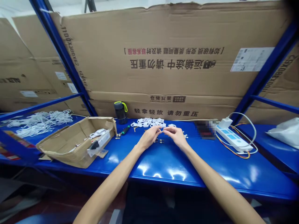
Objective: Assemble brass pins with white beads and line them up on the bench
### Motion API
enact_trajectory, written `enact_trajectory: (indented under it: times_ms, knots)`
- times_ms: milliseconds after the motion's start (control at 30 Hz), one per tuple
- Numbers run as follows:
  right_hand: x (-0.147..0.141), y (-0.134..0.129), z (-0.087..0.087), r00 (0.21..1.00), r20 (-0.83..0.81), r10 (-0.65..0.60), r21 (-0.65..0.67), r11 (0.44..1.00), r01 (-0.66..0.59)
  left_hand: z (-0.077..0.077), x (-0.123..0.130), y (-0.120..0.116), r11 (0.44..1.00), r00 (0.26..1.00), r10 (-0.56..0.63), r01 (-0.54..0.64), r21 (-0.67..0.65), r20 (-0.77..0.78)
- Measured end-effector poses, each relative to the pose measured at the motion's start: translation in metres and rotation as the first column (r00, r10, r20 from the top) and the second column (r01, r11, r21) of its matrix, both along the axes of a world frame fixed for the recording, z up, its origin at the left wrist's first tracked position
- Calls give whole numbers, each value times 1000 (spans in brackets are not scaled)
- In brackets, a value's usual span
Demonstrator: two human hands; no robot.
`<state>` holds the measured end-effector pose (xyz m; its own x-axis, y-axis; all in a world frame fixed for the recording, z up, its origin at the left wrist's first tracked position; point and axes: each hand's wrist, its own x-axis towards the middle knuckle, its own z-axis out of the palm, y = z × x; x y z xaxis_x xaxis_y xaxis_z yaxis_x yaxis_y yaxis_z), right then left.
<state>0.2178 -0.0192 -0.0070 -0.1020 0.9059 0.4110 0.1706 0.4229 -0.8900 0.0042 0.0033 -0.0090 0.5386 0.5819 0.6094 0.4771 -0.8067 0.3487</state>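
My left hand (150, 137) and my right hand (175, 135) meet fingertip to fingertip above the blue table (161, 161). Between them is a tiny pale part, too small to make out, and the fingers of each hand are pinched around it. Just behind the hands lies a pile of white plastic pieces (149, 122). Several small dark-and-metal pins (160, 141) rest on the table below the fingertips. Small white bits (185, 135) are scattered to the right of my right hand.
An open cardboard box (67, 157) stands at the left, with a dark bottle (121, 112) and a green screwdriver (125, 129) behind it. White cords (44, 121) lie far left. A power strip (233, 140) with cables sits at the right. Cardboard (151, 81) walls the back.
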Motion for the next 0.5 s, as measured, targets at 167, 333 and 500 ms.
enact_trajectory:
  times_ms: [167,333,500]
  knots:
    - [-3,-2,0,1000,12,14,16,1000,-14,2,1,-2,1000,1000,5,-5,-14,2]
    - [-6,-5,1,999,5,-52,95,994,51,-1,4,-2,992,993,-36,48,-113,108]
    - [-8,-5,0,994,-16,-105,135,985,106,-1,7,-2,959,966,-41,110,-262,255]
